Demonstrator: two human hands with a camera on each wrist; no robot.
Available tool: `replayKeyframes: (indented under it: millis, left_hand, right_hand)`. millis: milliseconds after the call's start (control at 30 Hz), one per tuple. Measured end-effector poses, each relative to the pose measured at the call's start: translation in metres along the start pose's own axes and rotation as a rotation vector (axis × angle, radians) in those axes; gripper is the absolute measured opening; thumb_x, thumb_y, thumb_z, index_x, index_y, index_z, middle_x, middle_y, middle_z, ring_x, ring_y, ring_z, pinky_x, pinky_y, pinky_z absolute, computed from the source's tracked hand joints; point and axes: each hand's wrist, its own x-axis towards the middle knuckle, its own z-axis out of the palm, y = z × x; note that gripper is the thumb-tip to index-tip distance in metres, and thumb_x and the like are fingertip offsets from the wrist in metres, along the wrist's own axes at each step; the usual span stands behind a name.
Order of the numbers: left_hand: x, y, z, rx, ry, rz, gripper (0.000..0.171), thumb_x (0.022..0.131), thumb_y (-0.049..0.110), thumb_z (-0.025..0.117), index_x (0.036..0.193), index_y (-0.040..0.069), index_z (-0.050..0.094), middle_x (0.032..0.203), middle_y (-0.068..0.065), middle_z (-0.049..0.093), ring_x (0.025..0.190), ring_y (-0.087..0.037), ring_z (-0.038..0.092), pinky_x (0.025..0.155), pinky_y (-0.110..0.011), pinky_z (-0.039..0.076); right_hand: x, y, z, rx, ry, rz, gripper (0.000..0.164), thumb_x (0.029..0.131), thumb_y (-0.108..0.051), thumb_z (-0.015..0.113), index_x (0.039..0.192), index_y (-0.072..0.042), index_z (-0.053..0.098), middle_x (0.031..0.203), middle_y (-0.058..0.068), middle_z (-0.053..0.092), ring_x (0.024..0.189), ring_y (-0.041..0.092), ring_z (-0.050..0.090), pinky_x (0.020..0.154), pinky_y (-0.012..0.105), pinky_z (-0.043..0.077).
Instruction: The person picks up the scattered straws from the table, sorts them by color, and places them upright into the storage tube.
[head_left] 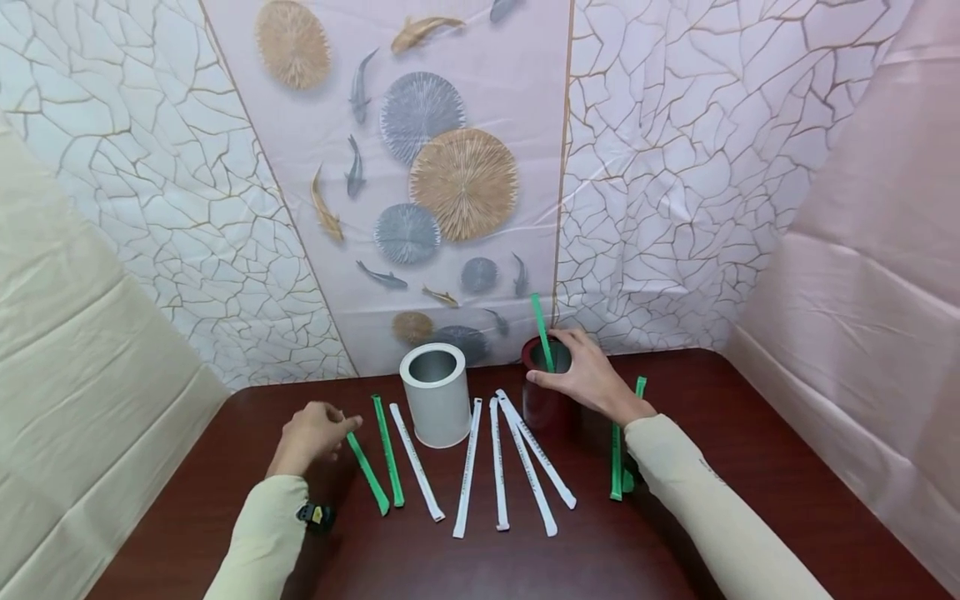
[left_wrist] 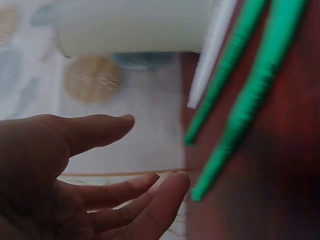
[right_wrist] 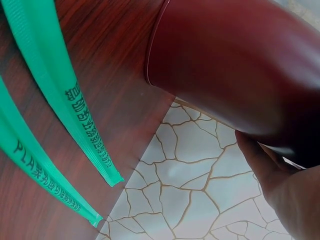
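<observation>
Head view: the dark red-brown wooden tabletop (head_left: 750,467) carries two upright cylinders side by side near the back wall. The right hand (head_left: 588,379) rests on the dark red cylindrical cup (head_left: 543,404), fingers curled over its rim and side, gripping it. One green paper-wrapped straw (head_left: 542,332) stands tilted inside that cup. The white cylindrical cup (head_left: 438,396) stands just left of it, untouched. The left hand (head_left: 311,433) lies on the tabletop with its fingertips at the top end of a green wrapped straw (head_left: 367,472); whether it pinches it cannot be told here. A second green straw (head_left: 387,450) lies just beside that one. Five white wrapped straws (head_left: 498,462) fan out in front of the cups. Two more green straws (head_left: 618,454) lie partly under the right forearm.

Left wrist view: the left hand's fingers (left_wrist: 145,187) are spread and relaxed, holding nothing; the two green straws (left_wrist: 240,100) lie close by, apart from the fingers.

Right wrist view: the right hand's grip presses against the red cup's wall (right_wrist: 240,65); two green straws (right_wrist: 65,100) lie beside it on the tabletop.
</observation>
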Motion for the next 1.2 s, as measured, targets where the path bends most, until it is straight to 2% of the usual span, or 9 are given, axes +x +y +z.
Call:
replayKeyframes:
  millis: [67,167,233,433,600,833,1033,1200]
  left_hand:
    - [0.002,-0.007,0.009,-0.015,-0.007,-0.032,0.038,0.102,0.033,0.07,0.098,-0.005,0.067,0.077,-0.013,0.069,0.062,-0.019,0.072,0.068,-0.04,0.061]
    - [0.005,-0.013,0.021,-0.046,-0.019,-0.08,0.036,0.098,0.029,0.076,0.081,-0.001,0.066,0.07,-0.012,0.069,0.057,-0.018,0.072,0.062,-0.036,0.062]
    - [0.006,-0.014,0.028,-0.058,-0.024,-0.102,0.038,0.096,0.028,0.079,0.076,-0.001,0.066,0.068,-0.012,0.07,0.055,-0.018,0.072,0.06,-0.034,0.061]
    - [0.009,-0.015,0.04,-0.041,-0.016,-0.13,0.035,0.094,0.024,0.082,0.077,-0.003,0.067,0.063,-0.011,0.071,0.053,-0.016,0.072,0.06,-0.034,0.061]
    - [0.01,-0.015,0.043,-0.024,-0.006,-0.117,0.03,0.096,0.019,0.079,0.078,-0.003,0.068,0.061,-0.01,0.07,0.052,-0.015,0.071,0.064,-0.036,0.061]
    - [0.012,-0.013,0.041,-0.052,-0.04,-0.115,0.021,0.097,0.011,0.074,0.084,-0.005,0.068,0.064,-0.01,0.071,0.053,-0.015,0.071,0.067,-0.037,0.062]
    - [0.012,-0.013,0.039,0.014,-0.046,-0.098,0.03,0.095,0.017,0.073,0.069,0.001,0.069,0.06,-0.009,0.068,0.052,-0.017,0.069,0.068,-0.038,0.06]
    - [0.012,-0.012,0.034,0.052,-0.001,-0.081,0.037,0.096,0.024,0.072,0.064,0.005,0.066,0.058,-0.007,0.067,0.054,-0.02,0.07,0.078,-0.045,0.058]
  right_hand:
    - [-0.001,0.001,0.001,0.001,0.003,-0.002,0.105,0.084,-0.073,0.075,0.162,-0.013,0.042,0.159,0.015,0.04,0.147,0.043,0.037,0.11,0.07,0.04]
    - [-0.001,0.001,0.001,0.0,0.013,-0.009,0.104,0.084,-0.073,0.075,0.162,-0.012,0.042,0.156,0.015,0.042,0.144,0.042,0.04,0.108,0.069,0.042]
    - [-0.001,0.001,0.002,-0.001,0.017,-0.012,0.104,0.084,-0.073,0.075,0.162,-0.013,0.042,0.155,0.015,0.042,0.143,0.041,0.04,0.108,0.069,0.042]
    - [-0.002,0.0,0.002,0.003,0.015,-0.009,0.104,0.084,-0.073,0.075,0.162,-0.013,0.041,0.157,0.014,0.042,0.145,0.042,0.039,0.109,0.069,0.042]
    - [-0.003,-0.001,0.002,0.003,0.011,-0.003,0.106,0.084,-0.074,0.075,0.163,-0.012,0.041,0.157,0.014,0.041,0.146,0.042,0.039,0.109,0.069,0.042]
    - [-0.004,-0.002,0.001,-0.001,0.015,-0.008,0.105,0.084,-0.073,0.075,0.163,-0.012,0.041,0.156,0.013,0.042,0.145,0.041,0.04,0.108,0.069,0.042]
    - [-0.004,0.0,0.001,-0.003,0.02,-0.005,0.105,0.084,-0.073,0.075,0.162,-0.011,0.041,0.157,0.013,0.042,0.145,0.041,0.04,0.109,0.069,0.042]
    - [-0.004,0.0,0.002,0.004,0.019,-0.008,0.105,0.084,-0.073,0.074,0.162,-0.011,0.041,0.157,0.013,0.041,0.145,0.041,0.04,0.108,0.068,0.043]
